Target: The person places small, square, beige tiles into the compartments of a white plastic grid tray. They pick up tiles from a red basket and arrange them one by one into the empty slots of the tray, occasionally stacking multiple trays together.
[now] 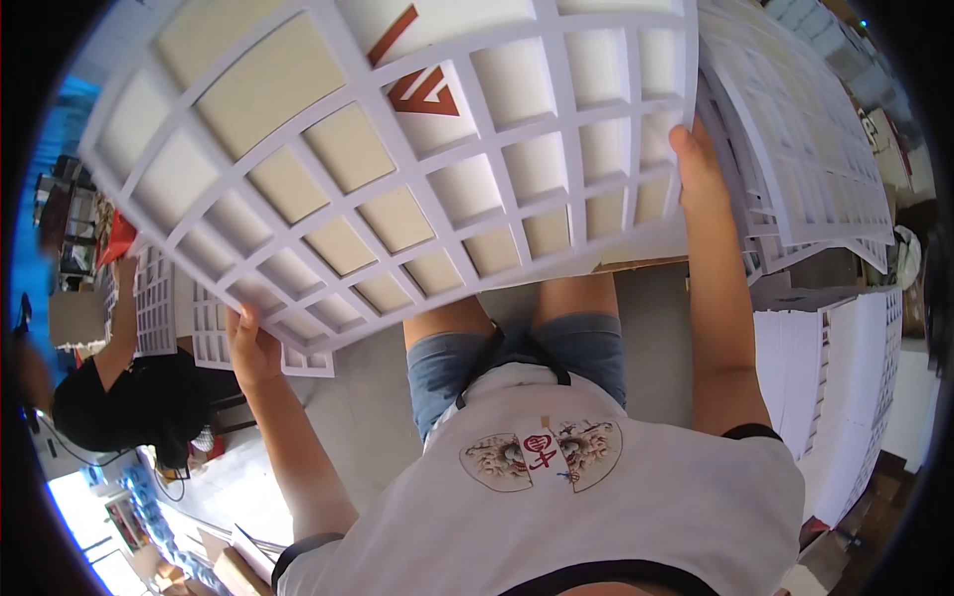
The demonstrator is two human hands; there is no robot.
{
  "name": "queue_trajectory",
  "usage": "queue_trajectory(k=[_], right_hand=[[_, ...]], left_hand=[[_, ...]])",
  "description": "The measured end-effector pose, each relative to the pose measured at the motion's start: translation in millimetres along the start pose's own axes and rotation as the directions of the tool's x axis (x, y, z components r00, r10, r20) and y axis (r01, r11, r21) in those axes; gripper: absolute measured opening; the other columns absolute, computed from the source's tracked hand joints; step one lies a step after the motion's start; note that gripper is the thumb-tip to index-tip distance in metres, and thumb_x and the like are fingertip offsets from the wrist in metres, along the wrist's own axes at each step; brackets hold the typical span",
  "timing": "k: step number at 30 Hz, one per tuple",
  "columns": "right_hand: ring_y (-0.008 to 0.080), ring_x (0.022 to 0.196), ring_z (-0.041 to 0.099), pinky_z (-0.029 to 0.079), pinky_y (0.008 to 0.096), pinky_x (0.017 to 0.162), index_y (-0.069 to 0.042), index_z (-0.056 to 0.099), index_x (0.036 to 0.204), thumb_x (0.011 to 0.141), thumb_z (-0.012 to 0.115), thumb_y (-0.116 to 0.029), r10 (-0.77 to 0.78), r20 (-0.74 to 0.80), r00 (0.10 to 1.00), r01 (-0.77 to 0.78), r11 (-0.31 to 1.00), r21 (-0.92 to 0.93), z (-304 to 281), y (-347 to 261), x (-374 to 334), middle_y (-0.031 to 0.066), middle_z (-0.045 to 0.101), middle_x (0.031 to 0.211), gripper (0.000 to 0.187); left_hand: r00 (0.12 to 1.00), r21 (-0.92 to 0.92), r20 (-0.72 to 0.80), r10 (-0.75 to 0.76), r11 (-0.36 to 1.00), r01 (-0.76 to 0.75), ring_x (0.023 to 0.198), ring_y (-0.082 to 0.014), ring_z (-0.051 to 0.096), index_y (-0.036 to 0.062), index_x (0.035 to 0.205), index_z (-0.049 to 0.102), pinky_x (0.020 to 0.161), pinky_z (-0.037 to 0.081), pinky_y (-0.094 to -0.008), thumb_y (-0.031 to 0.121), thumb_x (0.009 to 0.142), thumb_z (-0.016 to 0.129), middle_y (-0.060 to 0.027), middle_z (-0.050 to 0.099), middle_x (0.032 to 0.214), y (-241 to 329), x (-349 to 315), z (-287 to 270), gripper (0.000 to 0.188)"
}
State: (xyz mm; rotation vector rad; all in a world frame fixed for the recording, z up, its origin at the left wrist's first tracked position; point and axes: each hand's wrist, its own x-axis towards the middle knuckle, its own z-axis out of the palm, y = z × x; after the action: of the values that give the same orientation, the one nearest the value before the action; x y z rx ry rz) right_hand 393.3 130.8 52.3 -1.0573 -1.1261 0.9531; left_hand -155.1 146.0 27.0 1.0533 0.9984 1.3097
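Observation:
A large white lattice panel (pixel 452 253) with rows of square recesses fills the upper middle of the head view, tilted. Some recesses are backed in beige, others in white, and a red printed mark shows near its upper middle. My left hand (pixel 253 348) grips the panel's near left corner, thumb on the front face. On its right edge my right hand (pixel 701 174) is closed, thumb on the front and fingers hidden behind. Just past the right hand, similar white lattice panels (pixel 810 149) stand in an overlapping stack.
More white panels (pixel 845 387) are stacked low at the right. On the left, another person in black (pixel 134 402) reaches toward something red (pixel 117 238), next to smaller lattice panels (pixel 154 298). Grey floor (pixel 656 348) shows around my legs. Boards (pixel 243 571) lie at the lower left.

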Motion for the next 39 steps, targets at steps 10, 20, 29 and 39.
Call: queue_trajectory(k=[10,20,29,39], right_hand=[[0.0261,0.133,0.037,0.031,0.0374,0.109,0.001,0.034,0.142,0.07,0.07,-0.061,0.116,0.118,0.986,-0.08,0.96,-0.27,-79,59,15,0.0141,0.043,0.142,0.102],[0.0247,0.129,0.042,0.034,0.0401,0.106,0.002,0.042,0.138,0.054,0.074,-0.076,0.253,0.245,0.936,-0.201,0.955,-0.219,-69,75,6,0.0121,0.05,0.136,0.119],[0.0239,0.126,0.043,0.037,0.0392,0.103,0.002,0.039,0.139,0.058,0.086,-0.056,0.182,0.142,0.973,-0.188,0.981,0.035,-35,47,-26,0.0123,0.05,0.134,0.11],[0.0242,0.123,0.042,0.034,0.0361,0.103,0.004,0.023,0.143,0.059,0.083,-0.061,-0.25,0.071,0.966,0.257,0.96,-0.113,69,-144,-89,0.0151,0.045,0.131,0.122]], left_hand=[[0.908,0.669,0.063,0.415,0.658,-0.347,0.113,-0.0281,0.053,-0.0036,0.117,0.058,0.1,0.039,-0.0409,0.085,0.071,0.05,-0.0148,0.059,0.118,-118,-9,7,0.1],[0.99,0.452,0.077,0.12,0.88,-0.142,0.105,-0.0216,0.054,-0.0035,0.118,0.055,0.094,0.041,-0.0364,0.077,0.062,0.07,-0.0093,0.059,0.113,-85,-6,5,0.1],[0.993,0.584,0.076,0.085,0.803,-0.114,0.109,-0.0232,0.051,-0.0001,0.126,0.05,0.095,0.041,-0.0363,0.075,0.082,0.05,-0.0118,0.054,0.122,-68,32,18,0.087],[0.925,0.276,-0.106,0.365,0.905,-0.325,0.12,-0.0246,0.046,0.0015,0.136,0.041,0.102,0.038,-0.0363,0.072,0.085,0.048,-0.0133,0.045,0.135,89,118,112,0.087]])
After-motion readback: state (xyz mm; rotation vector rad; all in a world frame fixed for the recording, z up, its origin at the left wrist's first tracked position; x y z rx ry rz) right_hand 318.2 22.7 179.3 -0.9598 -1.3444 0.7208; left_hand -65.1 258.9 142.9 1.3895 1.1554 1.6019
